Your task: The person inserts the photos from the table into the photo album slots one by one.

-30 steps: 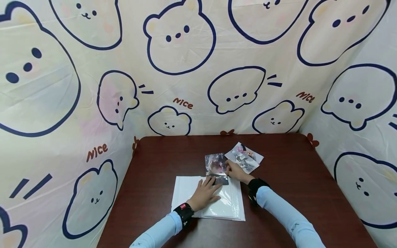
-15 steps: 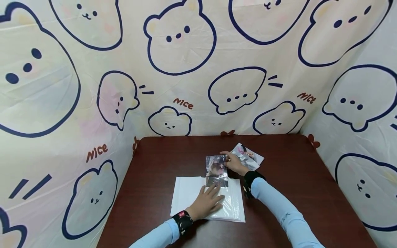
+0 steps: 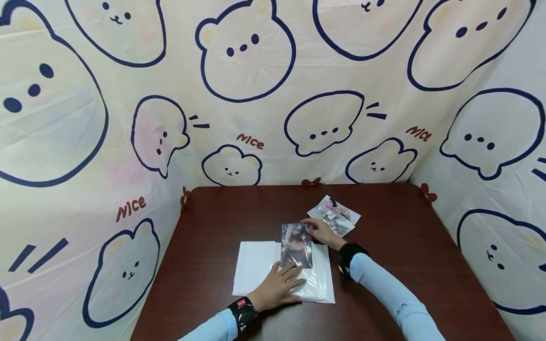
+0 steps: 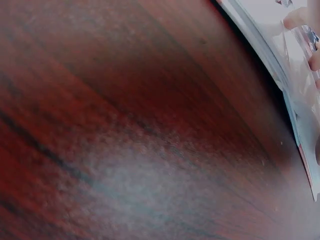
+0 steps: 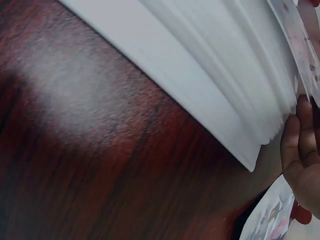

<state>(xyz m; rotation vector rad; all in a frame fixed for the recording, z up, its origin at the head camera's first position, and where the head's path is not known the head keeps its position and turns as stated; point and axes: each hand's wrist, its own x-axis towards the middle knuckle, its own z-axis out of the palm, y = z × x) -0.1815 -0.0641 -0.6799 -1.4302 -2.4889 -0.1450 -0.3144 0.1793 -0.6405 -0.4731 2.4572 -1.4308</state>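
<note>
An opened white photo album (image 3: 254, 267) with clear plastic sleeves lies on the table. A dark, glossy photo (image 3: 296, 242) overlaps its right-hand page, with the top end sticking out past the far edge. My right hand (image 3: 324, 233) pinches the photo near its upper right corner; in the right wrist view the fingers of this hand (image 5: 303, 160) lie behind the photo's edge, beside the stacked pages (image 5: 210, 70). My left hand (image 3: 277, 287) rests on the page with its fingers spread, fingertips right at the photo's lower end. Only part of that hand shows in the left wrist view.
Several loose photos (image 3: 334, 219) lie in an overlapping pile behind the album to the right. The dark brown wooden table (image 3: 226, 213) meets a curtain (image 3: 273, 118) printed with bears at the back and sides.
The photo has slid toward me, farther over the album page. My right hand has shifted its grip up to the photo's top corner, and my left hand has drawn back toward the near edge.
</note>
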